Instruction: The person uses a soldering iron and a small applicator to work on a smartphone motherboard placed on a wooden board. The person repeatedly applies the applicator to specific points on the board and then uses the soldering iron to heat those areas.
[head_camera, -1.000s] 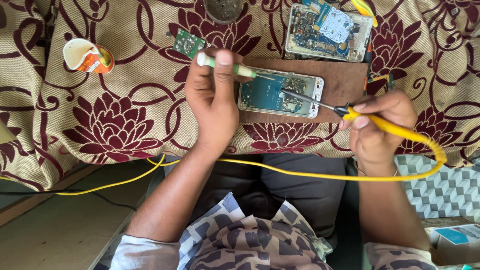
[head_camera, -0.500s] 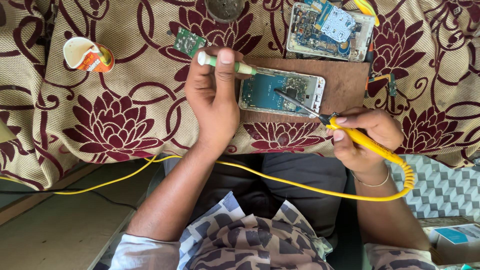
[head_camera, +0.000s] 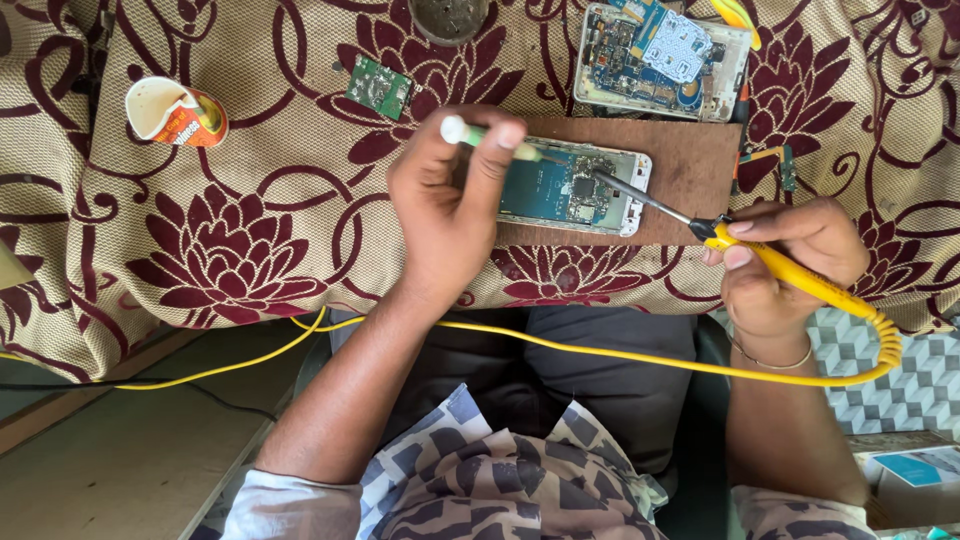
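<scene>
Both hands grip tools over the opened phone (head_camera: 572, 188): left hand (head_camera: 447, 205) pinching a green-handled tool (head_camera: 488, 139), right hand (head_camera: 785, 262) closed around a yellow soldering iron (head_camera: 770, 262).

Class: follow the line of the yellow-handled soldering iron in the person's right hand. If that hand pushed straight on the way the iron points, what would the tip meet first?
The right hand aims the soldering iron up-left, so its tip would probably meet the opened phone's circuit board first; it looks at or just above it already.

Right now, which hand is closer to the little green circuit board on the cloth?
The left hand. It sits just below and right of the small green circuit board, holding a thin tool. The right hand is far off to the right, gripping the yellow soldering iron.
</scene>
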